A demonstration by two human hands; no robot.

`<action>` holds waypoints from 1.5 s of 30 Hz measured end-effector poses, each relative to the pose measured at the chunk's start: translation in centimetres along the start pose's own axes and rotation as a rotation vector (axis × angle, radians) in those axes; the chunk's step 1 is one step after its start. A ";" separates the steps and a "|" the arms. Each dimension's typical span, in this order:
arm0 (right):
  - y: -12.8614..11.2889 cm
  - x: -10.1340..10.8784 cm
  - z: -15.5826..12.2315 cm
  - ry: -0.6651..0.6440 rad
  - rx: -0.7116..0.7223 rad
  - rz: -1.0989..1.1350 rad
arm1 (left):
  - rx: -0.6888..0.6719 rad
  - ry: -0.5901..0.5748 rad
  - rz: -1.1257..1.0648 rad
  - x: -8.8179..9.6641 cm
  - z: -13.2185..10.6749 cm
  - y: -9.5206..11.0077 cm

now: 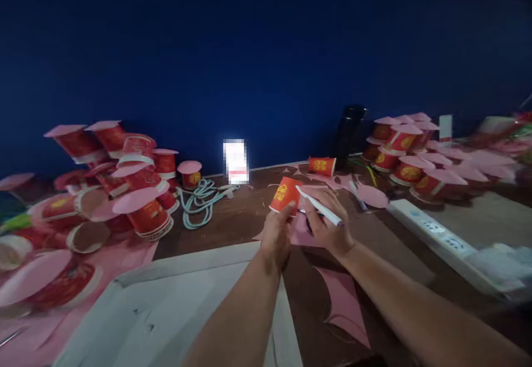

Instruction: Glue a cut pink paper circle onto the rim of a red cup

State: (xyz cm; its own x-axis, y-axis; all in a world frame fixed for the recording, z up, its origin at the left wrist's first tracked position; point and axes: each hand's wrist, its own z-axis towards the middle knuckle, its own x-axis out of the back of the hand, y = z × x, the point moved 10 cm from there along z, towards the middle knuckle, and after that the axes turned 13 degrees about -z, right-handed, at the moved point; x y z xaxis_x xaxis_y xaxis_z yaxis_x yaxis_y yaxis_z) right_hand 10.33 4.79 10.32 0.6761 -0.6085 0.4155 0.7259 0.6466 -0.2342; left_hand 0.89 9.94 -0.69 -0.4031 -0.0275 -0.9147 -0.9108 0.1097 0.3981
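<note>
A red paper cup with gold lettering is gripped in my left hand, tilted above the brown table. My right hand pinches a white pen whose pointed tip is at the cup's right side; whether it touches cannot be made out. Under the right hand a dark, partly shiny object shows, mostly hidden. Pink paper lies below both hands. Behind them another red cup rests on its side among pink scraps.
Red cups with pink discs are heaped at left, with more at right. A pale cord lies coiled near a bright phone-like screen. A white power strip, a black bottle and a white board surround the work area.
</note>
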 end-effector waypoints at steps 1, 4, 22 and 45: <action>0.1 0.0 0.1 0.000 -0.007 0.000 | -0.002 0.000 0.000 0.1 0.0 0.0; 0.2 -0.1 0.3 -0.003 -0.024 -0.002 | -0.017 0.006 -0.006 0.3 0.0 0.1; -0.5 0.3 0.6 0.001 -0.059 0.051 | -0.154 0.037 0.100 0.9 0.3 1.4; -0.5 0.0 0.4 -0.012 -0.047 0.068 | -0.159 -0.004 0.247 0.5 -0.1 1.5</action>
State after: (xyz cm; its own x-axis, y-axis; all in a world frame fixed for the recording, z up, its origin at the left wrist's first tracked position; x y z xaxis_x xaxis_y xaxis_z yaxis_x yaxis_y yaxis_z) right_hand 9.98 4.67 10.84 0.7225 -0.5585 0.4075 0.6839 0.6638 -0.3029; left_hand -0.67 10.01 -0.53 -0.6146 -0.0152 -0.7887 -0.7876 -0.0441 0.6146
